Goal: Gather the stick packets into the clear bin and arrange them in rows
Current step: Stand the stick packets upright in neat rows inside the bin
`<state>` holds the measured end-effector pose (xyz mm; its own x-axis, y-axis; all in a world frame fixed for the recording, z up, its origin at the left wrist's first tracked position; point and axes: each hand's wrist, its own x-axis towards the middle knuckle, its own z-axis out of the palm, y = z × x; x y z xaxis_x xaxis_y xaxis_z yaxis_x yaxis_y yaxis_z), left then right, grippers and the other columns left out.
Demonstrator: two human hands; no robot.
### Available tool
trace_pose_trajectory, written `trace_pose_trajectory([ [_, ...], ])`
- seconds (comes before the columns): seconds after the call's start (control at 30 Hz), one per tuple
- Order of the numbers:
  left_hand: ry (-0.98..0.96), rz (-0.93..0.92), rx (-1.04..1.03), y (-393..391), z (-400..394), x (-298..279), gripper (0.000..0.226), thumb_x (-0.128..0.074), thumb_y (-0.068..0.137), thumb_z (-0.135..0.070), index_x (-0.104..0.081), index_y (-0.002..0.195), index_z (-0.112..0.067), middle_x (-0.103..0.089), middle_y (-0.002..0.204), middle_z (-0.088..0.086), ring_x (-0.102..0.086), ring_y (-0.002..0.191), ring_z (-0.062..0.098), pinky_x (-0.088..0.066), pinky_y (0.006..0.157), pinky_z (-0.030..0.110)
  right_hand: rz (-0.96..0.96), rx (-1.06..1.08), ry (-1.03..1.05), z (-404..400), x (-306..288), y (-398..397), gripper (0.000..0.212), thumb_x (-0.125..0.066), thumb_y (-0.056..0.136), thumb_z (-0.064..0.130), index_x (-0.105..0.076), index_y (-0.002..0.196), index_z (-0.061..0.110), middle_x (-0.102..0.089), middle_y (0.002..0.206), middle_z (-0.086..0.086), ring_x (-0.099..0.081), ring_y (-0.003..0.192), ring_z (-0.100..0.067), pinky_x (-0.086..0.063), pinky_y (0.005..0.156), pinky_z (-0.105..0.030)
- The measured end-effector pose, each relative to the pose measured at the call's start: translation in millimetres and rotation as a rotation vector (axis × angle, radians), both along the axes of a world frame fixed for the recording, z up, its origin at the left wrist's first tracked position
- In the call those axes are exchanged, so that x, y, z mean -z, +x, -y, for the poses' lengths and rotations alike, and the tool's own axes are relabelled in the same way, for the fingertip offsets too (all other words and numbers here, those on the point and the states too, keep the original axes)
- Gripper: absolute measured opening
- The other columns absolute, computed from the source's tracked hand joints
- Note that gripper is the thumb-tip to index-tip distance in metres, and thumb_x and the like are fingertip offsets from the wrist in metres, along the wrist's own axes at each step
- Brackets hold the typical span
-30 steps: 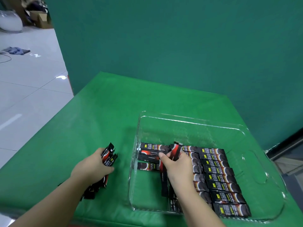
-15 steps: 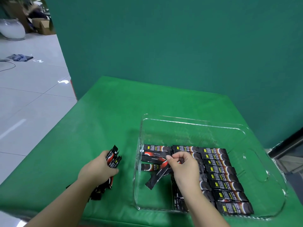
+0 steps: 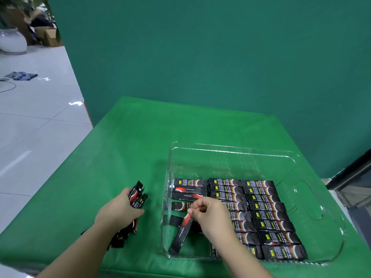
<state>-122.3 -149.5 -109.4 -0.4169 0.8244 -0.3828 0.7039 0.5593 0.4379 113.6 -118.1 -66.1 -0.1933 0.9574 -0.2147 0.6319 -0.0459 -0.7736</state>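
Packets (image 3: pixel 259 209) are lying in neat rows across the floor of the clear bin (image 3: pixel 236 149), filling its middle and right columns, while a shorter column at the left holds only a few. The right hand (image 3: pixel 210 217) is reaching inside the bin and pinching one loose packet (image 3: pixel 181 233) by its upper end, so that it is slanting down toward the near left corner. The left hand (image 3: pixel 118 211) is resting on the green table (image 3: pixel 124 141) just left of the bin, curling round a bundle of packets (image 3: pixel 136 199) sticking out past both sides of the fist.
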Motion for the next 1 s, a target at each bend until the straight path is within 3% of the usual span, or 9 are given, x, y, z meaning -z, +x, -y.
trace_pose_trajectory([
  [0.07, -0.005, 0.006, -0.001, -0.2, 0.1, 0.2, 0.068, -0.068, 0.083, -0.04, -0.032, 0.139, -0.03, -0.068, 0.079, -0.01, -0.069, 0.063, 0.011, -0.06, 0.065, 0.034, -0.022, -0.007, -0.01, -2.2, -1.8, 3.0, 0.014, -0.069, 0.086, 0.017, -0.065, 0.081, 0.029, -0.056, 0.064, 0.009, -0.05, 0.059, -0.005, -0.051, 0.061, -0.022],
  [0.13, -0.002, 0.013, -0.003, -0.2, 0.1, 0.4, 0.068, -0.069, 0.083, -0.04, -0.032, 0.139, -0.03, -0.068, 0.079, -0.01, -0.069, 0.062, 0.011, -0.06, 0.065, 0.034, 0.008, -0.031, -0.018, -5.0, -7.3, 8.7, 0.017, -0.063, 0.089, 0.015, -0.064, 0.102, 0.026, -0.053, 0.063, 0.008, -0.047, 0.054, -0.005, -0.041, 0.049, -0.015],
  [0.2, 0.004, 0.008, -0.004, -0.4, 0.4, 0.3, 0.067, -0.069, 0.081, -0.041, -0.033, 0.138, -0.031, -0.068, 0.08, -0.012, -0.069, 0.064, 0.011, -0.059, 0.066, 0.033, 0.07, -0.055, -0.023, -6.6, -11.3, 15.3, 0.021, -0.057, 0.09, 0.011, -0.061, 0.103, 0.028, -0.056, 0.067, 0.007, -0.052, 0.056, -0.009, -0.041, 0.049, -0.017],
  [0.33, 0.009, 0.0, -0.003, -1.0, 0.4, 0.5, 0.072, -0.07, 0.081, -0.043, -0.032, 0.141, -0.03, -0.066, 0.081, -0.013, -0.068, 0.066, 0.011, -0.058, 0.068, 0.031, 0.514, -0.225, 0.07, 1.5, -19.5, 20.7, 0.013, -0.057, 0.088, 0.021, -0.068, 0.094, 0.017, -0.065, 0.092, 0.0, -0.059, 0.079, -0.018, -0.046, 0.068, -0.025],
  [0.4, 0.005, 0.009, -0.002, -0.3, 0.7, 0.9, 0.074, -0.07, 0.082, -0.041, -0.029, 0.143, -0.029, -0.067, 0.08, -0.011, -0.069, 0.064, 0.012, -0.059, 0.066, 0.032, 0.658, -0.311, 0.133, 6.9, -20.2, 19.3, 0.023, -0.062, 0.087, 0.032, -0.065, 0.1, 0.014, -0.058, 0.109, -0.004, -0.061, 0.094, -0.024, -0.047, 0.077, -0.029],
  [0.53, 0.005, 0.015, -0.006, -0.5, 0.9, 1.3, 0.075, -0.07, 0.083, -0.04, -0.029, 0.144, -0.027, -0.067, 0.079, -0.01, -0.069, 0.062, 0.012, -0.059, 0.065, 0.033, 0.691, -0.555, 0.137, 10.1, -20.8, 7.3, 0.044, -0.069, 0.082, 0.037, -0.058, 0.12, 0.016, -0.049, 0.122, -0.005, -0.056, 0.108, -0.025, -0.046, 0.086, -0.034],
  [0.63, 0.01, 0.018, -0.009, -1.1, 0.6, 2.2, 0.075, -0.07, 0.082, -0.041, -0.03, 0.143, -0.028, -0.067, 0.079, -0.011, -0.069, 0.062, 0.012, -0.059, 0.065, 0.033, 0.775, -0.699, 0.111, 9.2, -12.7, -1.0, 0.05, -0.073, 0.078, 0.036, -0.058, 0.12, 0.014, -0.051, 0.123, -0.007, -0.053, 0.11, -0.028, -0.046, 0.085, -0.037],
  [0.8, 0.008, 0.006, -0.008, -1.2, 0.5, 3.0, 0.073, -0.07, 0.082, -0.041, -0.03, 0.143, -0.029, -0.068, 0.079, -0.011, -0.069, 0.062, 0.012, -0.059, 0.065, 0.033, 0.78, -0.714, 0.191, 6.3, -1.1, -4.9, 0.031, -0.067, 0.082, 0.019, -0.059, 0.111, 0.012, -0.056, 0.118, -0.009, -0.055, 0.104, -0.028, -0.046, 0.076, -0.034],
  [1.0, 0.013, 0.006, -0.009, -2.3, 0.0, 4.4, 0.07, -0.07, 0.081, -0.042, -0.033, 0.139, -0.03, -0.067, 0.079, -0.011, -0.069, 0.064, 0.013, -0.059, 0.067, 0.034, 0.732, -0.687, 0.196, -3.1, 5.3, -6.5, 0.037, -0.069, 0.084, 0.026, -0.059, 0.116, 0.011, -0.057, 0.12, -0.008, -0.051, 0.111, -0.026, -0.046, 0.081, -0.036],
])
